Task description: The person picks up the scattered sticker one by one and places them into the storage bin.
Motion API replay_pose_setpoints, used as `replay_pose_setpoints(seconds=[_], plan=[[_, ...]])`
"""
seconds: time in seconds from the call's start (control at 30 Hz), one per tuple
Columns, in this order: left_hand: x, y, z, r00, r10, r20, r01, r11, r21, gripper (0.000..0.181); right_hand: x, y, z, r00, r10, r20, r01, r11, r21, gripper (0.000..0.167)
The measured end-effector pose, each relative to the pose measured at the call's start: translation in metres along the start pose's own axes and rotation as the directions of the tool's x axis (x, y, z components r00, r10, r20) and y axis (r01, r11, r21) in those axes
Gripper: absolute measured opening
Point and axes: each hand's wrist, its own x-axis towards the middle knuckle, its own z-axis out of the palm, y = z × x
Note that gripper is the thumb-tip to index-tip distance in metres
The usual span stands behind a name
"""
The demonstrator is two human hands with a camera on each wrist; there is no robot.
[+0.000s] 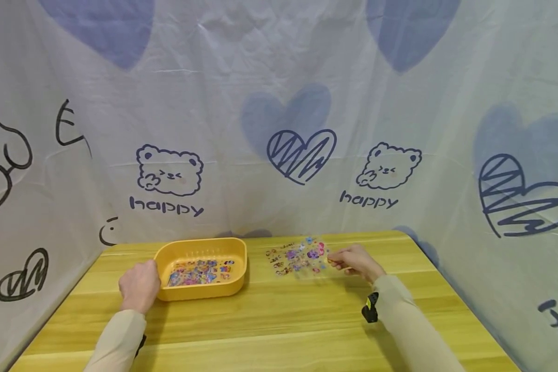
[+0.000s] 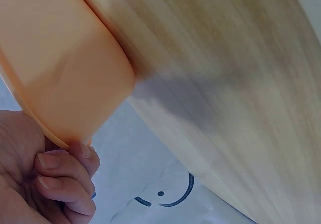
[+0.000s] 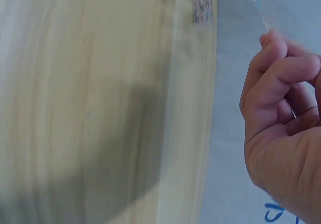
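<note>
A yellow plastic basin [image 1: 202,293] stands at the left back of the table, with colourful sticker sheets [image 1: 192,274] inside. My left hand [image 1: 139,287] grips its left rim; in the left wrist view, curled fingers [image 2: 67,171] hold the basin's edge [image 2: 75,83]. To the right of the basin, my right hand [image 1: 355,262] pinches the right edge of a clear sticker sheet [image 1: 302,254] with small coloured pictures. The right wrist view shows thumb and finger holding a corner of clear film [image 3: 258,4], mostly out of frame. Another printed patch [image 3: 202,3] appears by the table edge.
The wood-grain table [image 1: 260,330] has its back edge just behind the basin and sheet. A pale curtain [image 1: 232,113] with hearts, bears and lettering hangs behind and at both sides. A dark wrist device [image 1: 370,308] sits at the right sleeve.
</note>
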Motion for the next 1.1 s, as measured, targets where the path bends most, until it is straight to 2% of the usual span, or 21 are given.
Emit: replay_pose_setpoints(seconds=[0.23,0.43,0.63,0.9,1.1], plan=[[0.0,-0.001,0.0,1.0,0.002,0.002,-0.002,1.0,0.003,0.017,0.004,-0.017,0.016,1.0,-0.022,0.018,0.022,1.0,0.022,0.026],[0.0,-0.001,-0.001,1.0,-0.003,0.005,0.003,1.0,0.0,0.016,0.006,-0.031,0.034,0.998,-0.045,0.038,0.044,0.999,0.029,0.028],[-0.001,0.001,-0.001,1.0,-0.001,0.009,0.001,1.0,0.007,0.015,0.009,-0.04,0.052,0.996,-0.083,0.035,0.082,0.997,0.009,0.022],[0.0,0.002,-0.001,1.0,-0.001,0.003,0.0,1.0,0.01,0.016,0.013,-0.048,0.077,0.993,-0.112,-0.032,0.114,0.992,0.05,0.022],[0.0,0.002,-0.001,1.0,-0.006,0.011,0.006,1.0,0.014,0.016,0.013,-0.056,0.096,0.984,-0.146,-0.106,0.149,0.989,0.018,0.023]])
